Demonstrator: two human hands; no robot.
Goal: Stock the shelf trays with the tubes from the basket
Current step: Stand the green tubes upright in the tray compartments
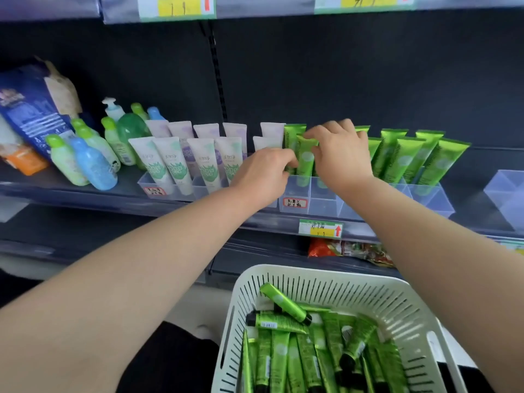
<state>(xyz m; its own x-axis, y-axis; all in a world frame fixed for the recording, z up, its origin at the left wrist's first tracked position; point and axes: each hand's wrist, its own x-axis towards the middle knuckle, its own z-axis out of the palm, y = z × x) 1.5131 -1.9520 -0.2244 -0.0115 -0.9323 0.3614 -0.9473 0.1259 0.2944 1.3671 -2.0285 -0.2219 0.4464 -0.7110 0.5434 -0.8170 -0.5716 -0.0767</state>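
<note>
At the clear shelf tray (323, 198), we pinch 1 green tube (306, 163) between left hand (263, 177) and right hand (340, 154), fingers curled on it.

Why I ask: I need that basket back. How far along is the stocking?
Roughly midway, I'd judge. Done: rows of green tubes stand in the clear tray. In hand: the left hand and right hand are seating one tube in a front compartment. Left: the basket holds a pile of tubes, and a second tray farther right looks empty.
</note>
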